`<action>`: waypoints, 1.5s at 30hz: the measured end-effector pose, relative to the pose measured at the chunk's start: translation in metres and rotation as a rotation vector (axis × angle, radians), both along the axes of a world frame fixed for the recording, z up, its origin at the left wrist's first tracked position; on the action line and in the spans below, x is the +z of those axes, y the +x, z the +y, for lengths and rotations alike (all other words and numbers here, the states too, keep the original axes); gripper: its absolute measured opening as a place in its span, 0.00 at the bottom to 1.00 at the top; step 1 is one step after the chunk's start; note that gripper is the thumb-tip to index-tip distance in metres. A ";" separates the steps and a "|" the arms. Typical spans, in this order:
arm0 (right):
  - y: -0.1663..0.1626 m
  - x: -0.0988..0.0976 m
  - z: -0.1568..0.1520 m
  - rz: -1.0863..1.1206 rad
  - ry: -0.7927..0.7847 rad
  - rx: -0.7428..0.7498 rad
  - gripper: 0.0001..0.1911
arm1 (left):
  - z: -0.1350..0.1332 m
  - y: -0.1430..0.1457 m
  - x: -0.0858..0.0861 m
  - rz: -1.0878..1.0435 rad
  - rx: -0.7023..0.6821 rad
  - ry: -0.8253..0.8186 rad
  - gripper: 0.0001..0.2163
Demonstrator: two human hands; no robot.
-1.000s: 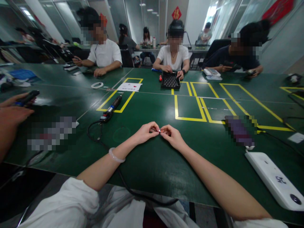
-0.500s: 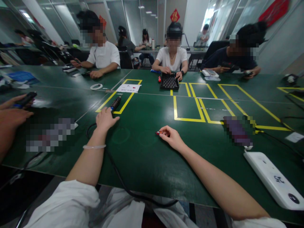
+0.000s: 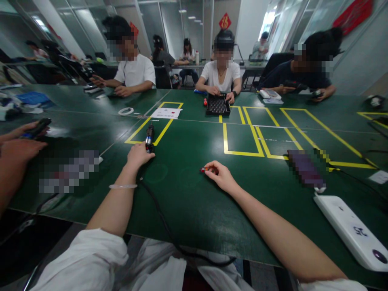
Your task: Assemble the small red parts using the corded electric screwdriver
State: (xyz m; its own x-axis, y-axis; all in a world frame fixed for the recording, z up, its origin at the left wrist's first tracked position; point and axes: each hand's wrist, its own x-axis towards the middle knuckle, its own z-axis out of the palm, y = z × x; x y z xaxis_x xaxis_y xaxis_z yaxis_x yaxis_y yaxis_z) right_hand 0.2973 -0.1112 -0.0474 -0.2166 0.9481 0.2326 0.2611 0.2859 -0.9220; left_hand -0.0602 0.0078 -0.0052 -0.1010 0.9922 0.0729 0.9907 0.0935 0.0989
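My left hand (image 3: 139,157) is closed round the near end of a black cylindrical tool with a blue band (image 3: 149,135). The tool points away from me, its narrow far end inside a yellow-taped outline. Its exact kind is too small to make out. Lower on the table, my right hand (image 3: 220,175) pinches a small red piece (image 3: 203,170) between thumb and fingers. Part of this piece is hidden by the fingers. A black cable (image 3: 160,216) runs from near my left wrist over the table's front edge.
Yellow tape outlines (image 3: 242,153) mark the green table (image 3: 182,210). A white paper (image 3: 166,113) lies beyond my left hand. At the right are a phone (image 3: 306,167) and a white power bank (image 3: 348,230). A co-worker's hands (image 3: 22,139) hold a dark tool at left; another person handles a black tray (image 3: 217,106).
The black tool has swung from slanting right to pointing nearly straight away, and my left hand has closed round its near end. My right hand keeps its pinch on the red piece.
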 end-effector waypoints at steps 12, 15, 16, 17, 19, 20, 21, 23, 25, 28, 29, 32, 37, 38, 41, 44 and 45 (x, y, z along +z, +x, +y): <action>-0.002 -0.003 0.001 0.000 0.031 -0.045 0.09 | -0.052 0.108 0.000 0.091 -0.284 0.090 0.29; -0.001 -0.003 0.001 -0.037 0.057 -0.065 0.08 | -0.068 0.135 -0.002 0.053 -0.397 0.118 0.28; -0.001 -0.003 0.001 -0.053 0.068 -0.074 0.07 | -0.073 0.143 -0.002 0.043 -0.433 0.127 0.28; 0.000 -0.003 0.001 -0.067 0.079 -0.083 0.07 | -0.078 0.150 -0.002 0.036 -0.464 0.135 0.28; 0.001 -0.003 0.001 -0.096 0.099 -0.103 0.06 | -0.087 0.161 -0.002 0.032 -0.516 0.142 0.27; 0.001 -0.002 0.001 -0.110 0.110 -0.113 0.06 | -0.091 0.165 -0.001 0.031 -0.537 0.141 0.27; 0.002 -0.002 0.001 -0.127 0.121 -0.121 0.06 | -0.094 0.169 -0.001 0.028 -0.557 0.138 0.26; 0.002 -0.002 0.001 -0.162 0.143 -0.130 0.06 | -0.101 0.174 0.000 0.017 -0.599 0.130 0.27; 0.002 -0.002 0.000 -0.204 0.166 -0.122 0.06 | -0.106 0.177 0.001 0.005 -0.633 0.124 0.28; 0.001 -0.003 0.000 -0.296 0.210 -0.102 0.05 | -0.111 0.180 0.002 0.004 -0.670 0.119 0.30; 0.001 -0.004 0.000 -0.320 0.221 -0.099 0.05 | -0.112 0.180 0.002 0.006 -0.679 0.119 0.30; 0.000 -0.006 -0.001 -0.329 0.223 -0.095 0.06 | -0.113 0.180 0.002 0.006 -0.688 0.123 0.30; -0.002 -0.006 -0.003 -0.327 0.214 -0.082 0.11 | -0.114 0.179 0.001 0.005 -0.673 0.126 0.31; -0.002 -0.006 -0.004 -0.340 0.223 -0.081 0.11 | -0.114 0.179 0.000 0.012 -0.667 0.130 0.31; -0.001 -0.005 -0.005 -0.373 0.259 -0.076 0.10 | -0.114 0.180 -0.001 0.033 -0.649 0.143 0.31; 0.001 -0.005 -0.006 -0.372 0.274 -0.067 0.12 | -0.113 0.181 -0.003 0.042 -0.627 0.155 0.31; 0.001 -0.005 -0.006 -0.364 0.275 -0.062 0.12 | -0.113 0.182 -0.003 0.044 -0.619 0.158 0.31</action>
